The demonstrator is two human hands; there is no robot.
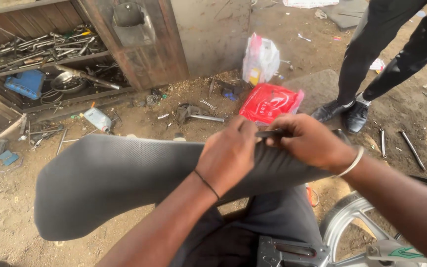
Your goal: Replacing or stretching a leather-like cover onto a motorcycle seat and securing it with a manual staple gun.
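A long grey padded seat (pixel 109 180) lies across my lap, stretching from lower left to the right. My left hand (pixel 227 153) grips the seat's dark cover at its upper right edge, fingers curled over the fabric. My right hand (pixel 305 141), with a silver bangle on the wrist, pinches a thin dark tool or strip (pixel 269 133) at the same edge, right beside the left hand. What the tool's tip touches is hidden by my fingers.
A red plastic bag (pixel 269 103) and a white bag (pixel 260 60) lie on the dirt ahead. Another person's legs in black trousers and shoes (pixel 357 114) stand at right. Wooden shelves with metal tools (pixel 45 47) sit upper left. A silver wheel (pixel 352 222) is lower right.
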